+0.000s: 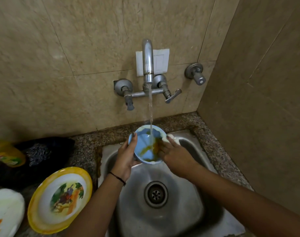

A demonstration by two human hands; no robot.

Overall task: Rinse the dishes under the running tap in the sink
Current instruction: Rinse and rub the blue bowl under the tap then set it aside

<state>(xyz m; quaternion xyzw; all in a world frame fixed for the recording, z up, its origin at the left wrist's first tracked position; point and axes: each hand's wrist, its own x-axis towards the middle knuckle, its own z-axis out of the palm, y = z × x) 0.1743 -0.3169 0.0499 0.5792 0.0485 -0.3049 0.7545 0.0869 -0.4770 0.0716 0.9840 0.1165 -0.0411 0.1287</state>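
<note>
Blue bowl is held over the back of the sink, directly under the tap, w/ the water stream landing inside it nr the far rim. The bowl is tilted, w/ its mouth turned up and toward the camera and its base down and away. Being round, it shows no real long axis; the rim reads as an oval stretched far-to-near. Yellow-brown residue is smeared over the inner R side and bottom.

The left hand is clamped on the bowl's L wall. The thumb is laid over the rim onto the inside, and the fingers are wrapped beneath, mostly hidden. The forearm comes in from bottom centre, and a thin dark band is worn at the wrist.

The right hand is reached in from the R, palm down. Its fingers are apart and fairly straight, tips pressed on the residue; nothing is gripped. A white bit sits by the fingertips at the R rim; what it is can't be told.

On the surface L of the sink are a yellow-rimmed plate w/ a printed picture and a white plate just beside it. A yellow bottle & a dark bag are seen behind.
</note>
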